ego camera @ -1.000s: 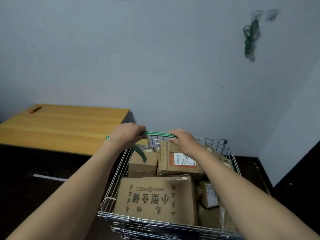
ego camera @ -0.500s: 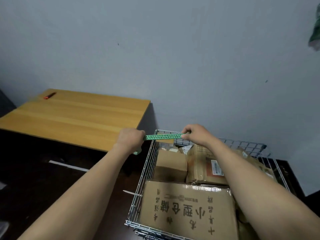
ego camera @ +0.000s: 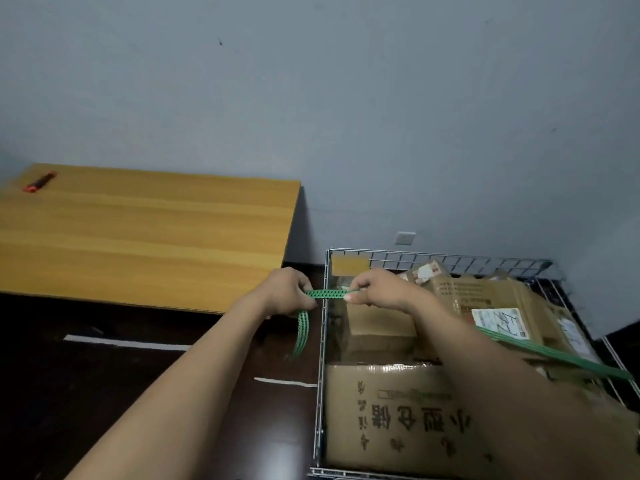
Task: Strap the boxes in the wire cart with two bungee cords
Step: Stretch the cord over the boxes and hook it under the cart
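Note:
A wire cart (ego camera: 323, 327) at lower right holds several cardboard boxes (ego camera: 391, 417). Both hands grip a flat green bungee cord (ego camera: 327, 294) stretched level across the cart's left rim. My left hand (ego camera: 289, 292) is fisted on it just outside the cart, and a loose end hangs down from this hand. My right hand (ego camera: 372, 289) pinches the cord just inside the rim, above a small box. A taut green cord (ego camera: 554, 355) runs over the boxes toward the right side; whether it is the same cord is hidden by my right arm.
A wooden table (ego camera: 149, 233) stands left of the cart against the grey wall, with a small red and black object (ego camera: 38, 181) at its far corner. The floor is dark with white tape strips (ego camera: 124, 342). A wall socket (ego camera: 406, 238) sits behind the cart.
The view has swung left and down, so the cart now lies at lower right. Both hands have stayed on the green cord and moved from the cart's far rim to its left rim.

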